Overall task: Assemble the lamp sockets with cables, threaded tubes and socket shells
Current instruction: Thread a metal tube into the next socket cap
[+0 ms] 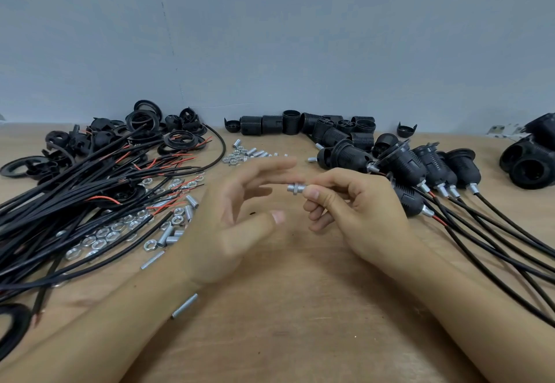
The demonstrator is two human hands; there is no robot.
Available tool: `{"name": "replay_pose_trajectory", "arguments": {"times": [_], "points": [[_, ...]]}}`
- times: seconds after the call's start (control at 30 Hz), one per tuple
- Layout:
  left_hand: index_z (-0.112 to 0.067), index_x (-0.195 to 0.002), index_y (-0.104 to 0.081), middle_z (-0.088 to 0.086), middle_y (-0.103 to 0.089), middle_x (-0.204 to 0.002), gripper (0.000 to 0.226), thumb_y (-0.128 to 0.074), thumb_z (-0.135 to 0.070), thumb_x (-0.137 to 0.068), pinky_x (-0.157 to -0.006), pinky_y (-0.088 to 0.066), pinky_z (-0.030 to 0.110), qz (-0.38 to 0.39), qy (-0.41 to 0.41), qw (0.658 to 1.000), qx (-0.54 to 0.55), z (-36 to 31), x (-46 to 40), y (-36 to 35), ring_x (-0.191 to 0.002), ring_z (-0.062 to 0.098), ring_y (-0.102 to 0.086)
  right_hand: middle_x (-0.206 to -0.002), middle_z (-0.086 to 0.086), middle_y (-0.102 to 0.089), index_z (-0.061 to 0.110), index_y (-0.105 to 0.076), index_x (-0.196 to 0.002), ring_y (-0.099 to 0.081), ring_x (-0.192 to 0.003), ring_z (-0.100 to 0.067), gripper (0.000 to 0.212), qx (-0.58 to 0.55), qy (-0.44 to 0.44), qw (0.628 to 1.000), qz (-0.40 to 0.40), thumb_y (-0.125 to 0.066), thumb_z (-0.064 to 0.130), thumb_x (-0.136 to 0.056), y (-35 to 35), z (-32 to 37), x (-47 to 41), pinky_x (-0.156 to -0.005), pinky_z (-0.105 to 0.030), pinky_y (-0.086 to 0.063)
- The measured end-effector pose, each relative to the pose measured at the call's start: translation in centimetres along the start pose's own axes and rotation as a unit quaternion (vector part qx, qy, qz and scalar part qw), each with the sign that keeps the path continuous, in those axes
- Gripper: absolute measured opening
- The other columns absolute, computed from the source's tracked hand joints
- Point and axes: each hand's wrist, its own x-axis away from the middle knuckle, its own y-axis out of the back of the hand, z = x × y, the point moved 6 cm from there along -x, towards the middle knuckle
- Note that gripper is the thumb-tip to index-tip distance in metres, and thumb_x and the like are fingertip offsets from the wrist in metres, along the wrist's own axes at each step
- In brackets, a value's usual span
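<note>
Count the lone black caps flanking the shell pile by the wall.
2. One cap left of the shell pile, another cap right of it; more may hide among shells.

Left hand [240,217] smeared by motion blur, fingertips indistinct. Tube [295,187] half buried in right hand [354,211]; far end hidden. Cables [75,202] cut off at left edge, finished sockets' leads [495,247] at right edge. Black ring [12,328] clipped at lower left. Far nuts [237,159] too small to count.
</note>
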Motion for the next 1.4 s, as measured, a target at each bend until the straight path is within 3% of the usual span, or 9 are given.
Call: {"name": "replay_pose_trajectory", "arguments": {"times": [0.13,0.3,0.5,0.7,0.83,1.0,1.17,1.23,1.4], "points": [[-0.005,-0.115,-0.061,0.007,-0.075,-0.087,0.036,-0.061,-0.007,-0.079,-0.087,-0.048,0.03,-0.071,-0.029,0.997,-0.001,-0.1,0.1,1.1,-0.097,0.023,-0.066,-0.07,-0.007,-0.067,0.017,-0.072,-0.082,-0.067,-0.058,-0.017,0.009,0.004,-0.003,1.0,-0.006,-0.067,0.02,-0.088,0.1,-0.2,0.0,-0.055,-0.025,-0.056],[-0.014,-0.126,-0.06,-0.004,-0.07,-0.119,0.048,-0.061,-0.009,-0.078,-0.096,-0.049,0.038,-0.02,0.001,0.994,-0.11,-0.1,0.2,0.1,-0.115,0.015,-0.063,-0.071,-0.008,-0.067,0.02,-0.072,-0.082,-0.066,-0.058,-0.017,0.012,0.006,-0.003,1.0,-0.008,-0.066,0.012,-0.09,0.1,-0.1,0.1,-0.054,-0.024,-0.056],[-0.02,-0.109,-0.07,-0.01,-0.074,-0.104,0.03,-0.06,-0.012,-0.082,-0.089,-0.051,0.04,-0.064,-0.004,0.987,-0.146,-0.4,0.2,0.8,-0.103,0.014,-0.067,-0.072,-0.007,-0.068,0.019,-0.073,-0.087,-0.065,-0.057,-0.019,0.01,0.033,-0.006,0.999,-0.008,-0.066,0.012,-0.091,0.0,0.0,0.3,-0.053,-0.028,-0.058],[-0.034,-0.098,-0.07,-0.02,-0.073,-0.09,0.029,-0.064,-0.008,-0.088,-0.08,-0.044,0.013,-0.093,0.01,0.971,-0.22,0.1,-0.3,1.8,-0.089,-0.004,-0.062,-0.07,-0.006,-0.068,0.018,-0.073,-0.087,-0.064,-0.057,-0.016,0.011,0.047,-0.015,0.999,-0.009,-0.066,0.01,-0.091,0.0,0.0,0.4,-0.051,-0.03,-0.057],[-0.026,-0.1,-0.072,-0.023,-0.066,-0.089,0.018,-0.062,-0.015,-0.09,-0.076,-0.041,0.005,-0.063,0.043,0.946,-0.317,1.2,-4.9,2.8,-0.09,-0.006,-0.06,-0.069,-0.002,-0.067,0.019,-0.072,-0.084,-0.062,-0.056,-0.014,0.014,0.043,-0.018,0.999,-0.012,-0.066,0.009,-0.091,0.1,0.0,0.4,-0.049,-0.028,-0.056],[-0.012,-0.121,-0.062,0.007,-0.063,-0.12,0.032,-0.056,-0.015,-0.091,-0.095,-0.046,0.037,0.007,0.094,0.875,-0.475,4.1,-12.9,5.2,-0.111,0.025,-0.056,-0.071,-0.001,-0.066,0.024,-0.072,-0.083,-0.06,-0.057,-0.011,0.018,0.041,-0.028,0.999,-0.016,-0.066,0.009,-0.092,0.5,-0.4,0.2,-0.049,-0.028,-0.056],[-0.015,-0.124,-0.057,0.011,-0.059,-0.122,0.035,-0.054,-0.018,-0.088,-0.088,-0.04,0.04,0.056,0.186,0.71,-0.677,7.7,-15.2,9.6,-0.113,0.032,-0.052,-0.071,0.002,-0.067,0.026,-0.071,-0.085,-0.059,-0.058,-0.009,0.017,0.054,-0.024,0.998,-0.019,-0.066,0.011,-0.092,0.9,-0.9,0.1,-0.048,-0.026,-0.055],[-0.013,-0.117,-0.06,0.011,-0.06,-0.117,0.029,-0.054,-0.019,-0.09,-0.089,-0.043,0.04,0.061,0.218,0.679,-0.699,8.6,-14.7,12.0,-0.108,0.033,-0.054,-0.072,0.002,-0.067,0.026,-0.072,-0.085,-0.059,-0.058,-0.01,0.017,0.064,-0.02,0.998,-0.016,-0.067,0.012,-0.092,0.9,-0.9,0.0,-0.048,-0.029,-0.056],[-0.011,-0.107,-0.072,0.012,-0.07,-0.115,0.023,-0.063,-0.026,-0.093,-0.089,-0.048,0.035,-0.003,0.234,0.796,-0.559,9.1,-13.9,15.3,-0.107,0.031,-0.06,-0.071,0.003,-0.067,0.027,-0.072,-0.085,-0.062,-0.058,-0.015,0.017,0.075,-0.007,0.997,-0.018,-0.068,0.011,-0.091,0.8,-0.6,-0.1,-0.049,-0.041,-0.057]]}}
